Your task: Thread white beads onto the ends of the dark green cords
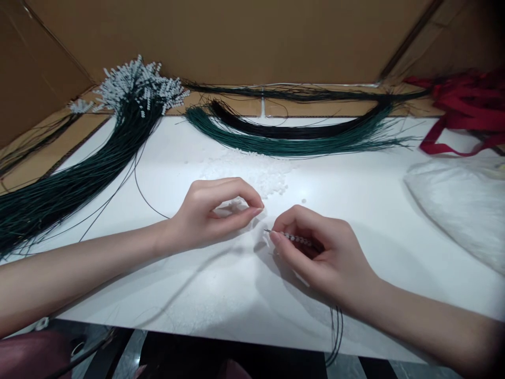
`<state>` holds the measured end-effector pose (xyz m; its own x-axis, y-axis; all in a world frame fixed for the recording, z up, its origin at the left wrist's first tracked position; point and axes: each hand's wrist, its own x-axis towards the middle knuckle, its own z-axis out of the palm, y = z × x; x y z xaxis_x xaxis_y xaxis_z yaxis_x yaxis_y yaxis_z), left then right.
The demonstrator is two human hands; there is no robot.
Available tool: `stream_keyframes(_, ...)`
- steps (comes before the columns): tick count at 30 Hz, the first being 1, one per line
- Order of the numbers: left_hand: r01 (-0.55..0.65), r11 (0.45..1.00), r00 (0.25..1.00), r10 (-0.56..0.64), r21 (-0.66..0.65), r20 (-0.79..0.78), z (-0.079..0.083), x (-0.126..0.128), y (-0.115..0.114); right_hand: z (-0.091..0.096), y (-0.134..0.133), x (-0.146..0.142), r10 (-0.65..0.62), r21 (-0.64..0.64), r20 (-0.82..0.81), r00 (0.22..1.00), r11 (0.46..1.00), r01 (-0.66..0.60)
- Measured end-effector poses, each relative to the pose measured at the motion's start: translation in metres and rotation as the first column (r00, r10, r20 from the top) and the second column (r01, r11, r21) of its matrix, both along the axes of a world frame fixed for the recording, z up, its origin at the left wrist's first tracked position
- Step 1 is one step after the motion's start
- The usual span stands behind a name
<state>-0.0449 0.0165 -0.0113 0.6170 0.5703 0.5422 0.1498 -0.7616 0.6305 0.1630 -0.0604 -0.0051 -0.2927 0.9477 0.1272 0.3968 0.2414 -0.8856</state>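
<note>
Our left hand (pixel 215 213) pinches shut, contents unclear; our right hand (pixel 319 255) grips the wire (pixel 269 230), and a dipped tip could shed its beads (pixel 298 239)

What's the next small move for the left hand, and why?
Probably ease the left hand right, bringing its pinch onto the bare tip of the cord. The right hand holds that cord with white beads strung on it, and the tip points at the pinch across a small gap. Whether the pinch holds a bead is unclear.
</note>
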Motion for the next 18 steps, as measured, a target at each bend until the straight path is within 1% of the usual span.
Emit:
stream_keyframes(2,0.020,0.999,0.999,-0.018,-0.043,0.039,0.0007,0.0002,-0.0009,0.0001,0.0003,-0.0001,0.000,-0.006,-0.006,1.000,1.000,0.000)
stream_keyframes(4,0.053,0.990,0.996,-0.042,-0.133,0.085,0.0016,0.0006,-0.0025,0.0003,0.0004,-0.0002,-0.001,-0.008,-0.012,1.000,1.000,0.001)
stream_keyframes(6,0.090,0.969,0.990,-0.062,-0.232,0.126,0.0022,0.0009,-0.0046,0.0003,0.0005,-0.0002,-0.009,-0.008,-0.014,1.000,1.000,0.009)
stream_keyframes(8,0.117,0.946,0.985,-0.072,-0.302,0.158,0.0022,0.0011,-0.0066,0.0003,0.0005,-0.0002,-0.018,-0.007,-0.020,1.000,1.000,0.018)
stream_keyframes(13,0.165,0.921,0.978,-0.107,-0.352,0.179,0.0004,0.0013,-0.0085,0.0007,0.0008,-0.0004,-0.029,-0.015,-0.045,0.999,0.999,0.028)
stream_keyframes(18,0.178,0.905,0.977,-0.115,-0.385,0.182,0.0005,0.0018,-0.0085,0.0015,0.0007,0.0000,-0.014,-0.027,-0.057,0.998,1.000,0.013)
